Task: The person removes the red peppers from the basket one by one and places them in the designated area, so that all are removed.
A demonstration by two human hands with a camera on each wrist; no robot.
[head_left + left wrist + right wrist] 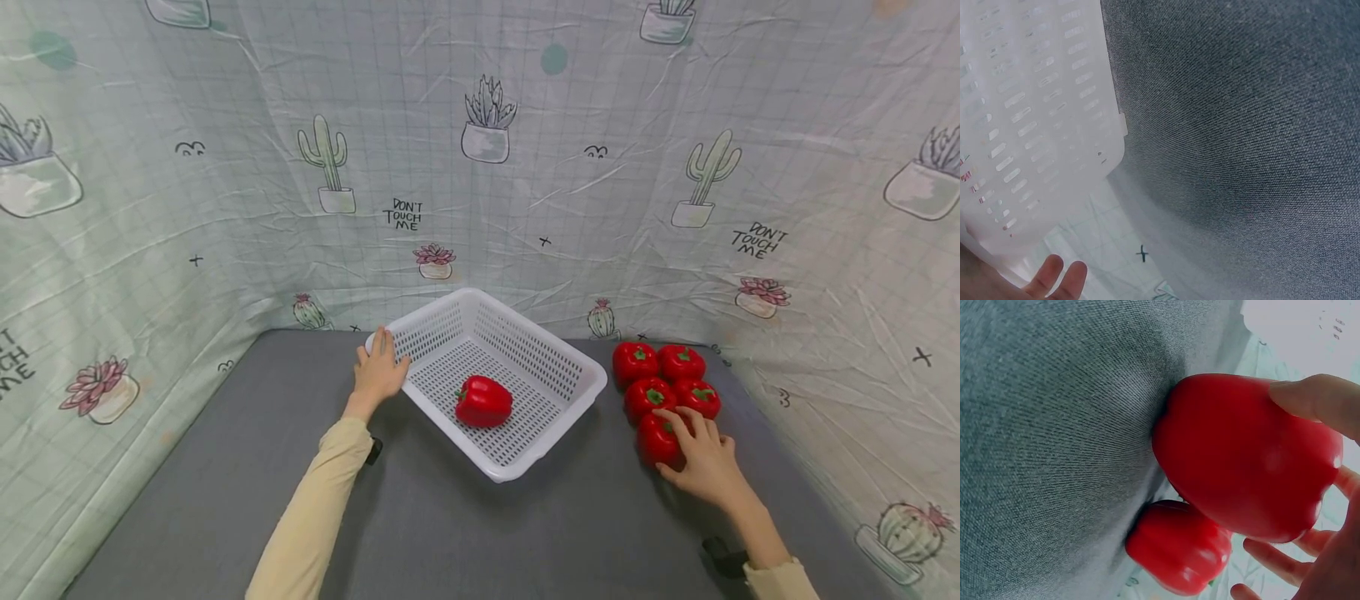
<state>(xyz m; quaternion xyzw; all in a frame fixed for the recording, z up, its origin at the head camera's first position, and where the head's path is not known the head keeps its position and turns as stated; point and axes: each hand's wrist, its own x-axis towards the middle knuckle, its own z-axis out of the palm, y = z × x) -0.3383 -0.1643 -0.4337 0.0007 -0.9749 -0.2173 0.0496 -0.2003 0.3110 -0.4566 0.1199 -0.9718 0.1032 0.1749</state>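
Note:
My left hand [381,371] lies at the left corner of a white plastic basket [551,440], fingers extended over the rim. In the left wrist view, two straight fingertips [1067,282] show past the perforated basket wall [1041,94]. Inside the basket a red bell pepper [483,402] lies on its side. Over on the right, my right hand [705,461] grips the nearest bell pepper [657,442] of a group. The right wrist view shows its thumb on one side of this pepper [1241,456] and fingers around the other; the pepper is close over the table.
Behind the gripped pepper, several more red bell peppers [648,398] stand close together, green stems up. The grey table [480,542] meets a patterned cloth [525,200] at the back and sides.

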